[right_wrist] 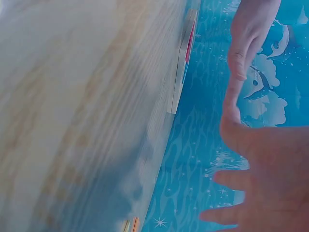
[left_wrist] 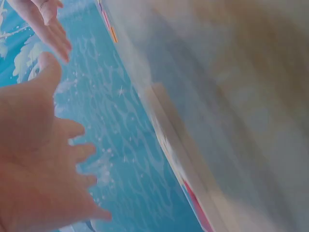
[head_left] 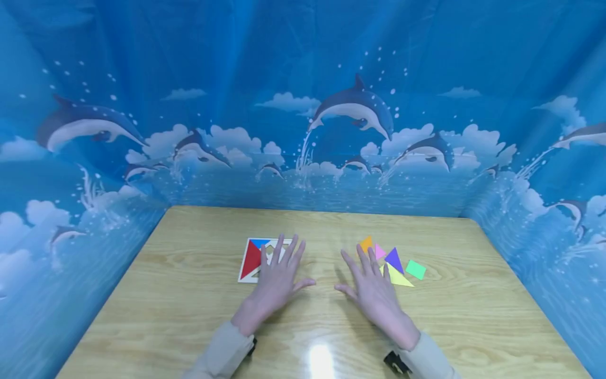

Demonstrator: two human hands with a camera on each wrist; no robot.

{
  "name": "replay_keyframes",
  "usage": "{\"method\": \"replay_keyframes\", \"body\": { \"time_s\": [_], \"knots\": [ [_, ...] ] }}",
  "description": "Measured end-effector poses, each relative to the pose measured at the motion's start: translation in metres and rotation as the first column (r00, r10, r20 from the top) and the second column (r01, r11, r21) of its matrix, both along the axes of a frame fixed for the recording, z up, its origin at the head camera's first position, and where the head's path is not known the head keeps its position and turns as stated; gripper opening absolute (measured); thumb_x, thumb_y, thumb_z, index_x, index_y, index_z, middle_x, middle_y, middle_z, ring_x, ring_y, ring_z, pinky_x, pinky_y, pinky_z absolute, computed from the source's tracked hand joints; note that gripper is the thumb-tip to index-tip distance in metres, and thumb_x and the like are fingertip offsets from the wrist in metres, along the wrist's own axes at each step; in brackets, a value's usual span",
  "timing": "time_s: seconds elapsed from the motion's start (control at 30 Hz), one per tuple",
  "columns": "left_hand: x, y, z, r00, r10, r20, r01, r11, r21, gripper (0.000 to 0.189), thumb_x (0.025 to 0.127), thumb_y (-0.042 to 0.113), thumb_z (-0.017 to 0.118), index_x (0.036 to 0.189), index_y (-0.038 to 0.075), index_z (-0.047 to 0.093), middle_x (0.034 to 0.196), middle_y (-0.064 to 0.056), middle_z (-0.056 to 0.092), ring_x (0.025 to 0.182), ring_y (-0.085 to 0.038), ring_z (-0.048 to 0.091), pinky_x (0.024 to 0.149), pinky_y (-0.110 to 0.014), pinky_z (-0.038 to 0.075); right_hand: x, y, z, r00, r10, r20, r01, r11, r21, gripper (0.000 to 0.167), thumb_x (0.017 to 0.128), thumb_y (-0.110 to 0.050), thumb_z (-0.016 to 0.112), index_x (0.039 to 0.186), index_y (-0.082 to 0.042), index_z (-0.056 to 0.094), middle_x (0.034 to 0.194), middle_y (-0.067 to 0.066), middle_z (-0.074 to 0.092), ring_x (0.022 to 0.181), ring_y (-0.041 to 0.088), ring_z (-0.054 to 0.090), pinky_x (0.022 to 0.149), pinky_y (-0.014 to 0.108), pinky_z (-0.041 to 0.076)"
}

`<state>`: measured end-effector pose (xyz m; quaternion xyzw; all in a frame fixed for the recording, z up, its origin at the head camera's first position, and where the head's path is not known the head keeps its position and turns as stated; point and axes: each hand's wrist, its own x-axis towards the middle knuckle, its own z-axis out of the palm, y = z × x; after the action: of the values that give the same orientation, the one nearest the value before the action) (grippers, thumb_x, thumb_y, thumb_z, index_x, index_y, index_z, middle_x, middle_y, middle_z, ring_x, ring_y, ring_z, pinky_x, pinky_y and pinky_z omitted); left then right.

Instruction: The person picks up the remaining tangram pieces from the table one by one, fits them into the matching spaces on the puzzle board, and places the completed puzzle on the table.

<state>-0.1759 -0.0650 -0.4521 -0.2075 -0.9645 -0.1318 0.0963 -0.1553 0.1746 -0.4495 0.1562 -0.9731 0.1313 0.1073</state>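
My left hand (head_left: 276, 276) hovers with spread fingers over a white puzzle frame (head_left: 244, 271), covering its right part. Inside that frame lie a red triangle (head_left: 251, 259) and a blue piece (head_left: 259, 242). To the right, my right hand (head_left: 375, 295) is held above the table, fingers spread, overlapping the edge of a group of loose flat pieces. These are an orange piece (head_left: 366, 243), a pink piece (head_left: 379, 251), a purple triangle (head_left: 395, 260), a yellow triangle (head_left: 397, 277) and a green piece (head_left: 416, 269). Both wrist views show the hands raised off the surface, holding nothing.
The wooden table (head_left: 189, 316) has a bright light reflection near its front. A blue curtain (head_left: 236, 63) printed with dolphins and clouds stands behind it and on both sides. Each sleeve has a small black device (head_left: 396, 363) at the wrist.
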Motion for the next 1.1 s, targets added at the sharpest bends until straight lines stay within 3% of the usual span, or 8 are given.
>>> {"method": "replay_keyframes", "body": {
  "time_s": [0.1,0.2,0.3,0.4,0.57,0.7,0.93,1.1],
  "knots": [
    [-0.006,-0.006,0.004,1.0,-0.016,0.005,0.016,0.999,0.036,0.078,0.096,0.054,0.062,0.156,0.01,0.039,0.159,-0.012,0.041,0.15,-0.037,0.03,0.115,-0.072,0.021,-0.006,-0.004,0.001,0.997,0.031,-0.069,-0.034,0.998,-0.051,0.056,0.092,-0.039,0.074,0.139,-0.011,0.062,0.145,0.021,0.055,0.134,0.045,0.051,0.103,0.063,0.045],
    [-0.012,-0.015,0.009,0.999,-0.028,-0.037,0.032,0.993,0.115,0.057,0.098,0.04,0.065,0.144,0.008,0.056,0.141,-0.011,0.062,0.133,-0.031,0.055,0.112,-0.06,0.037,-0.015,-0.011,0.003,0.992,0.043,-0.117,-0.057,0.992,-0.116,0.032,0.091,-0.029,0.077,0.117,-0.011,0.075,0.117,0.012,0.074,0.099,0.03,0.072,0.078,0.039,0.06],
    [-0.017,-0.028,0.013,0.992,-0.018,-0.127,0.044,0.978,0.206,0.032,0.097,0.024,0.07,0.123,0.006,0.07,0.116,-0.009,0.074,0.108,-0.026,0.07,0.096,-0.047,0.054,-0.025,-0.022,0.006,0.991,0.04,-0.129,-0.061,0.985,-0.161,0.017,0.092,-0.025,0.076,0.103,-0.013,0.079,0.096,0.005,0.078,0.071,0.017,0.072,0.051,0.022,0.049],
    [-0.022,-0.044,0.015,0.98,0.033,-0.195,0.025,0.957,0.287,0.018,0.094,0.013,0.072,0.111,0.005,0.075,0.103,-0.01,0.076,0.094,-0.026,0.073,0.079,-0.043,0.059,-0.035,-0.036,0.008,0.991,0.048,-0.125,-0.068,0.984,-0.165,0.016,0.094,-0.024,0.073,0.098,-0.01,0.08,0.088,0.005,0.078,0.064,0.016,0.07,0.047,0.02,0.045],
    [-0.026,-0.08,0.015,0.978,0.138,-0.159,-0.086,0.952,0.294,0.02,0.094,0.009,0.072,0.112,0.003,0.074,0.108,-0.014,0.075,0.1,-0.033,0.071,0.083,-0.05,0.058,-0.045,-0.061,0.007,0.991,0.117,-0.063,-0.125,0.983,-0.134,0.022,0.1,-0.021,0.065,0.109,-0.004,0.077,0.103,0.012,0.077,0.087,0.027,0.074,0.073,0.036,0.061],
    [-0.027,-0.104,0.012,0.983,0.176,-0.051,-0.158,0.957,0.245,0.027,0.095,0.01,0.07,0.121,0.0,0.071,0.118,-0.018,0.072,0.11,-0.038,0.067,0.092,-0.053,0.055,-0.049,-0.076,0.003,0.981,0.193,0.019,-0.19,0.976,-0.104,0.036,0.101,-0.023,0.064,0.128,0.0,0.067,0.129,0.017,0.067,0.121,0.036,0.063,0.1,0.049,0.053],
    [-0.023,-0.12,0.004,0.992,0.086,0.091,-0.093,0.992,0.081,0.053,0.097,0.021,0.069,0.14,-0.007,0.055,0.142,-0.027,0.056,0.133,-0.047,0.049,0.108,-0.061,0.041,-0.054,-0.096,-0.002,0.959,0.239,0.151,-0.241,0.971,-0.006,0.069,0.096,-0.039,0.068,0.147,0.002,0.048,0.155,0.019,0.043,0.145,0.039,0.039,0.109,0.058,0.043],
    [-0.021,-0.125,-0.002,0.949,0.078,0.306,-0.08,0.997,-0.005,0.078,0.098,0.042,0.066,0.153,-0.005,0.037,0.159,-0.024,0.036,0.147,-0.049,0.027,0.112,-0.073,0.025,-0.057,-0.109,-0.004,0.937,0.217,0.273,-0.247,0.966,0.078,0.082,0.093,-0.05,0.067,0.154,-0.003,0.039,0.163,0.015,0.031,0.151,0.035,0.028,0.112,0.057,0.039]
  ]
}}
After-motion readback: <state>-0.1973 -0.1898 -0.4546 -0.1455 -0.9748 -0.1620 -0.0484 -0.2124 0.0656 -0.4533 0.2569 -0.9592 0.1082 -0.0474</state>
